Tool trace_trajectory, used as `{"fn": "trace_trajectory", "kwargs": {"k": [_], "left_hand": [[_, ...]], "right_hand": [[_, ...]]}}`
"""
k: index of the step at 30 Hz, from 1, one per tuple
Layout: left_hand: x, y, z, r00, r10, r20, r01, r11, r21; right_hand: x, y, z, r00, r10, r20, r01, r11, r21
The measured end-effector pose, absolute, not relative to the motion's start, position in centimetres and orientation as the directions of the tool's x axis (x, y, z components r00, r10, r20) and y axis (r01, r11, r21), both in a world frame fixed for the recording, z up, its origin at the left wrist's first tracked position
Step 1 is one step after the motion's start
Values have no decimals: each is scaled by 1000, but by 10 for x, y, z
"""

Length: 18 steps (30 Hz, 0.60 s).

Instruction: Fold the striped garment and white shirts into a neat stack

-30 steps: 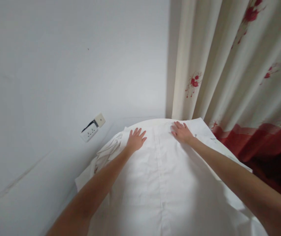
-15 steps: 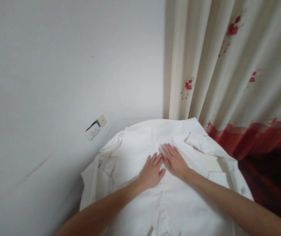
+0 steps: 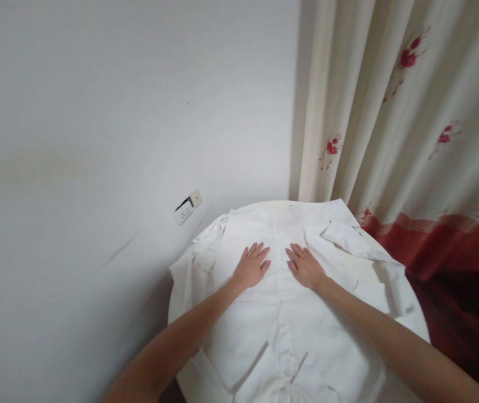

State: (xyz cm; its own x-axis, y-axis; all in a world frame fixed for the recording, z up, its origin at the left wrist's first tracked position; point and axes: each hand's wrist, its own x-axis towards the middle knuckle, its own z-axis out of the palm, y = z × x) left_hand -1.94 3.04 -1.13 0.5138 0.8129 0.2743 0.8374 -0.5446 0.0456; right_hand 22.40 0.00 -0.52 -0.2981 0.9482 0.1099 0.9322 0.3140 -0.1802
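A white button-up shirt (image 3: 290, 336) lies spread over a round white table (image 3: 264, 206). My left hand (image 3: 251, 267) rests flat on the cloth, fingers stretched out, just left of the button placket. To the right of the placket my right hand (image 3: 305, 266) lies flat and open as well. A gap of bare cloth separates the two hands. One sleeve (image 3: 351, 242) is folded across the shirt's right side. Crumpled cloth (image 3: 208, 252) hangs at the left edge.
A white wall stands to the left with a socket (image 3: 188, 207) low on it. A cream curtain (image 3: 394, 112) with red flowers and a red band hangs behind and to the right of the table.
Both hands slid from the far edge of the shirt toward me and met at the middle, then moved slightly apart. The right sleeve now lies folded over the shirt.
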Motion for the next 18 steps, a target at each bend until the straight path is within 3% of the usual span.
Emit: {"fn": "trace_trajectory", "kwargs": {"k": [4, 8, 13, 18], "left_hand": [[-19, 28, -11, 545, 795, 266, 815, -577, 55], [-18, 28, -8, 548, 801, 243, 811, -579, 81], [-13, 27, 8, 546, 830, 114, 806, -557, 199], [-13, -24, 36, 661, 749, 43, 696, -634, 338]], "right_hand": [[205, -15, -6, -181, 974, 134, 963, 203, -177], [187, -32, -11, -265, 955, 135, 931, 290, -222], [186, -37, -11, -267, 954, 134, 930, 291, -223], [190, -38, -10, -281, 946, 160, 923, 312, -225]]}}
